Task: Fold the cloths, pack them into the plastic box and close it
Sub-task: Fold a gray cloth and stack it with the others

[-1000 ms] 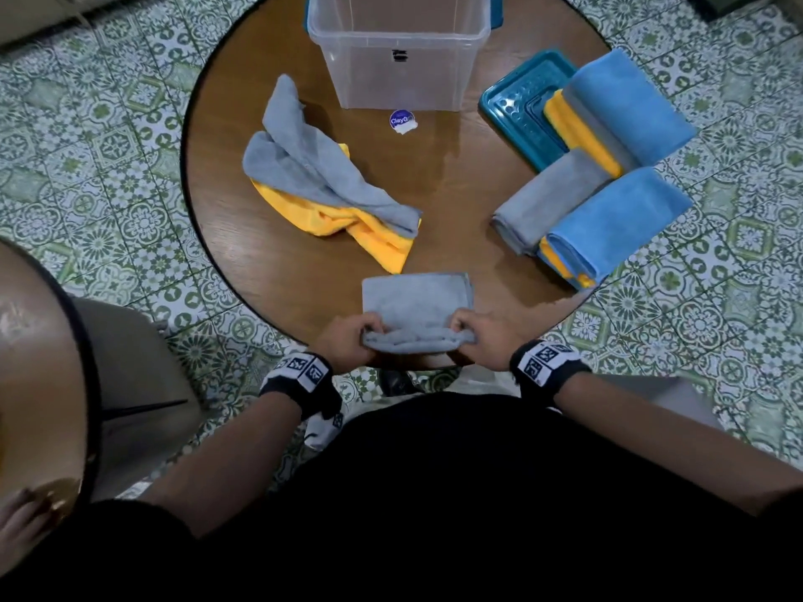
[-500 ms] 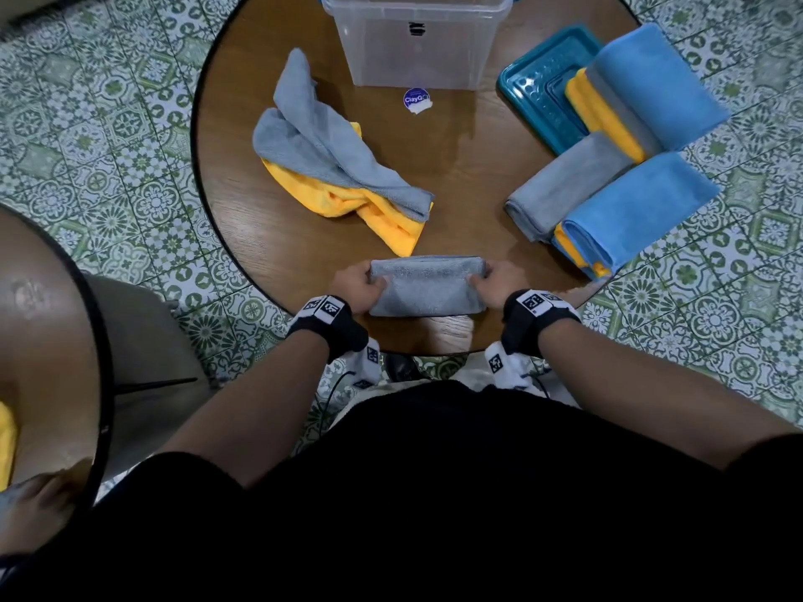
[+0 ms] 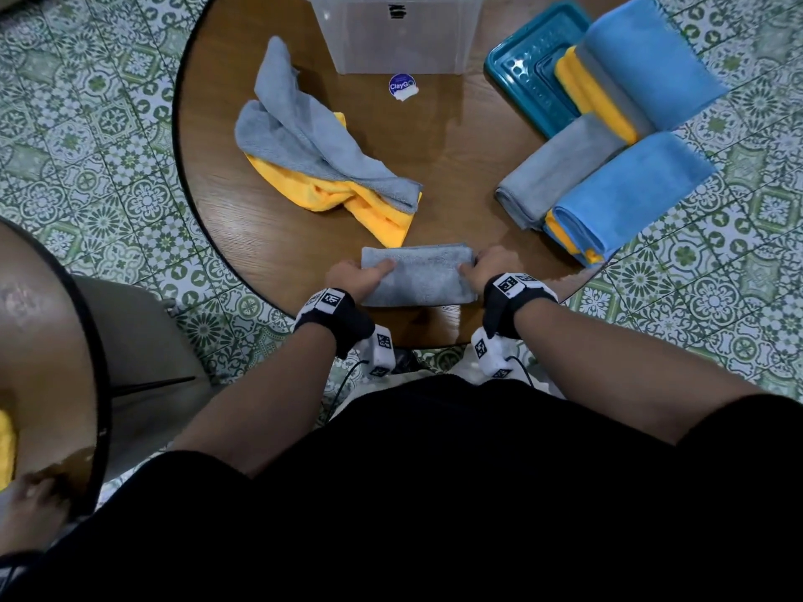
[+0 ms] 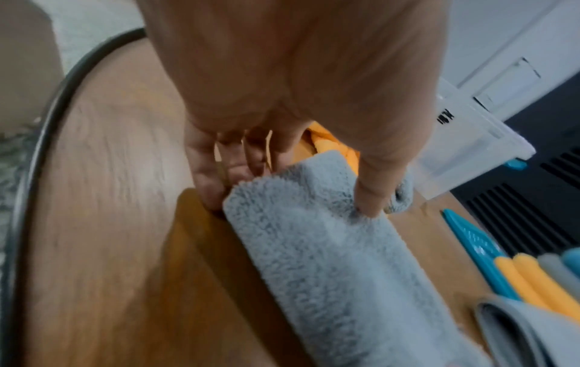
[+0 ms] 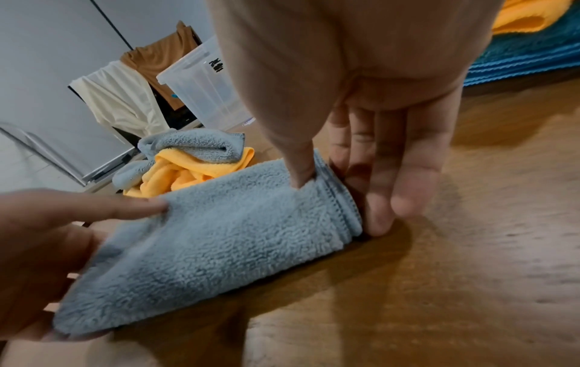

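Head view shows both hands at the near rim of the round wooden table (image 3: 243, 236), one at each short end of a folded grey fleece cloth (image 3: 419, 275) lying flat between them. Left hand (image 3: 358, 275) pinches its end, thumb (image 4: 373, 188) pressed on top and fingers (image 4: 204, 178) tucked under the edge against the wood. Right hand (image 3: 486, 267) grips the stitched end the same way, thumb (image 5: 298, 168) on top, fingers (image 5: 408, 178) down beside the hem, tips touching the table.

Just beyond the left thumb, nearly touching the cloth's far edge, lies a crumpled heap of grey and yellow cloths (image 3: 330, 167). Beyond the right fingers, near but apart, folded grey, yellow and blue cloths (image 3: 608, 197) overhang the table's right edge, some resting on the teal plastic lid (image 3: 521, 80). Bare wood stretches from between the thumbs toward a round blue sticker (image 3: 402, 86) and the clear plastic box (image 3: 391, 36) at the far edge, standing open.
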### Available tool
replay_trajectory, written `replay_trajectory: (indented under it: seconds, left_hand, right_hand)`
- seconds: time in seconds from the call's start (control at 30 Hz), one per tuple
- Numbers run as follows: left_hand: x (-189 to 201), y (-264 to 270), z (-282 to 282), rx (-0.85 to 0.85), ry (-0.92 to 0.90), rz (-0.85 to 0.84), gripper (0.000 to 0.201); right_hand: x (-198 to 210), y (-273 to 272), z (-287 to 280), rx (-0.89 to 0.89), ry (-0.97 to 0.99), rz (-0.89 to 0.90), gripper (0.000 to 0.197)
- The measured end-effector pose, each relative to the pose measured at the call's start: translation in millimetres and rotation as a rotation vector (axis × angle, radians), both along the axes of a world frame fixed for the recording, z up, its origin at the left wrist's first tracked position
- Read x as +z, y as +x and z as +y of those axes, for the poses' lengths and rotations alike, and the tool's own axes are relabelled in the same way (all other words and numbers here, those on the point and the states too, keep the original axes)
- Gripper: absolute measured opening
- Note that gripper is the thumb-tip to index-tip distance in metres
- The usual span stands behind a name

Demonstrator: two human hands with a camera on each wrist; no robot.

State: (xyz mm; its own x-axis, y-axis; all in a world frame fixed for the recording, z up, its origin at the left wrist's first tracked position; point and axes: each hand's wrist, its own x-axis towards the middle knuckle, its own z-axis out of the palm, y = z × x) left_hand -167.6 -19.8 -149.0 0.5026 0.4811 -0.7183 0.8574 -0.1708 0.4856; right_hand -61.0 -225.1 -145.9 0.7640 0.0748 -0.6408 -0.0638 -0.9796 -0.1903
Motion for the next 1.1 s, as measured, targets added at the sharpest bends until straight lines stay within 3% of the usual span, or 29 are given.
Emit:
replay_trajectory:
  seconds: [0.1, 0.2, 0.33, 0.4, 0.43, 0.5, 0.6, 0.7, 0.8, 0.9, 0.97, 1.03, 1.1]
  left_hand:
    - [5.4, 7.9, -3.6, 0.011, -0.093, -0.114, 0.065]
    - [18.2, 19.4, -7.7, 0.031, -0.171, -0.264, 0.054]
    - [59.4, 40.8, -12.8, -0.100, -0.165, -0.448, 0.047]
    - [82.8, 55.0, -11.8, -0.179, -0.124, -0.542, 0.055]
    - [93.3, 64.1, -11.2, -0.196, -0.095, -0.604, 0.055]
    - [113.9, 82.9, -14.2, -0.150, -0.093, -0.728, 0.043]
    - [141.2, 108.4, -31.0, 0.004, -0.260, -0.876, 0.030]
    - [152.6, 129.8, -54.1, 0.103, -0.447, -0.956, 0.030]
    - [142.7, 144.2, -70.1, 0.135, -0.489, -0.952, 0.030]
    - [122.7, 154.8, -82.3, 0.170, -0.445, -0.852, 0.030]
    - [106.1, 162.8, -91.7, 0.188, -0.435, -0.771, 0.028]
    - [89.9, 171.7, -102.5, 0.189, -0.430, -0.720, 0.028]
    - [76.0, 182.8, -114.4, 0.184, -0.408, -0.663, 0.024]
  right_hand:
    - [2.9, 3.0, -3.6, -0.028, 0.027, 0.039, 0.051]
    - [8.0, 2.8, -9.8, -0.067, 0.108, 0.085, 0.042]
    - [14.2, 4.2, -21.8, -0.224, 0.243, 0.134, 0.028]
    - [26.9, 2.9, -22.0, -0.380, 0.366, 0.246, 0.017]
    - [35.6, 2.7, -20.6, -0.444, 0.433, 0.328, 0.017]
    - [49.3, 5.1, -15.7, -0.484, 0.648, 0.572, 0.042]
    - [77.8, 20.7, -11.2, -0.533, 1.021, 0.753, 0.077]
    - [106.7, 53.5, -8.9, -0.676, 1.352, 0.671, 0.083]
    - [118.9, 100.2, -16.0, -0.892, 1.601, 0.509, 0.065]
    - [133.6, 146.7, -37.4, -0.934, 1.536, 0.311, 0.040]
    - [138.9, 172.8, -55.7, -0.883, 1.400, 0.185, 0.037]
    - [139.2, 195.6, -72.8, -0.730, 1.114, -0.020, 0.031]
    - [136.2, 215.6, -87.9, -0.453, 0.730, -0.207, 0.024]
